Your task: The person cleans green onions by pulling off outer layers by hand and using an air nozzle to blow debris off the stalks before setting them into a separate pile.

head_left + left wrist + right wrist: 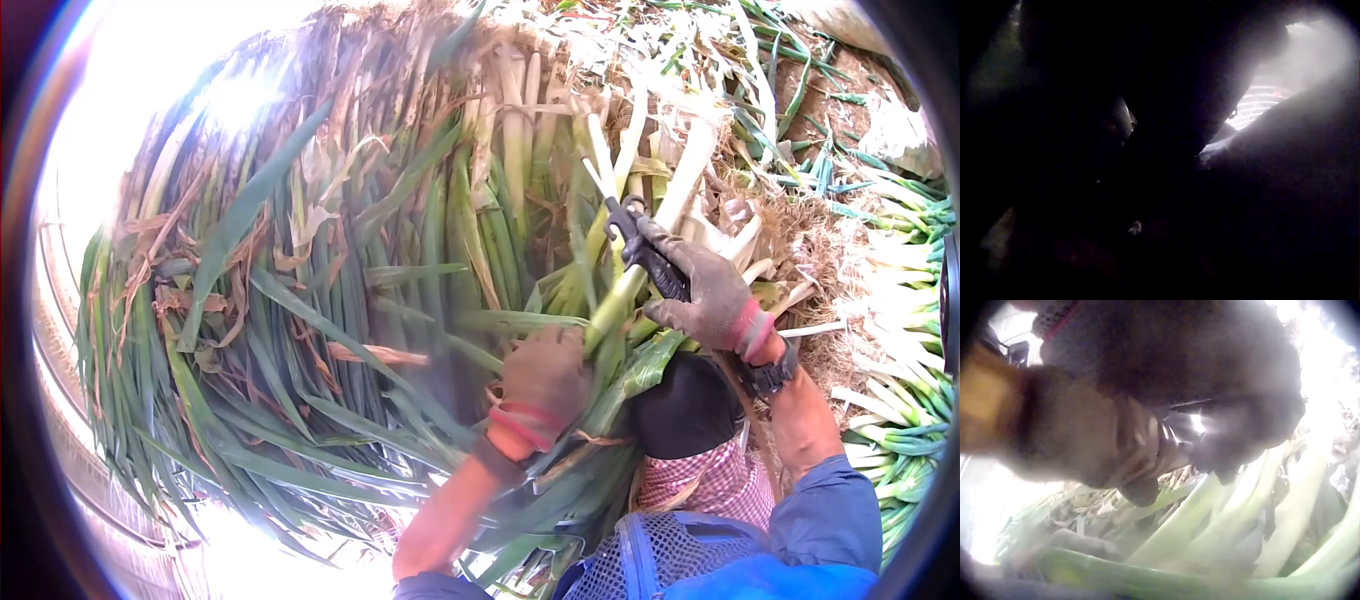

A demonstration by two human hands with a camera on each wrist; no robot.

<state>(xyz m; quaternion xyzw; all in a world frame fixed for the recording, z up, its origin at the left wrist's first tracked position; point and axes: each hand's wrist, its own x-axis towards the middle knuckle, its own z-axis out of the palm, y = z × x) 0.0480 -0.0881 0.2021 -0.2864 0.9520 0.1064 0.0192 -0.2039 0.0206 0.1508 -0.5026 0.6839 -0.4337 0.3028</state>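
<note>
Green onions (350, 270) lie around both gloved hands: the right hand (705, 290) grips a black tool (655, 262) beside a thick stalk (615, 305); the left hand (545, 380) sits at that stalk's lower part (fingers hidden, grip impossible to tell). More onions (900, 410) lie far right.

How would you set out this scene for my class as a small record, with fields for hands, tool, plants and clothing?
Left hand: brownish-grey-gloved left hand, among long green leaves; grip unclear
Right hand: brownish-grey-gloved right hand, holding black handheld tool
Plants: large heap of long green-and-white stalks; slimmer green-and-white stalks at far right
Clothing: blue fabric sleeve
</note>
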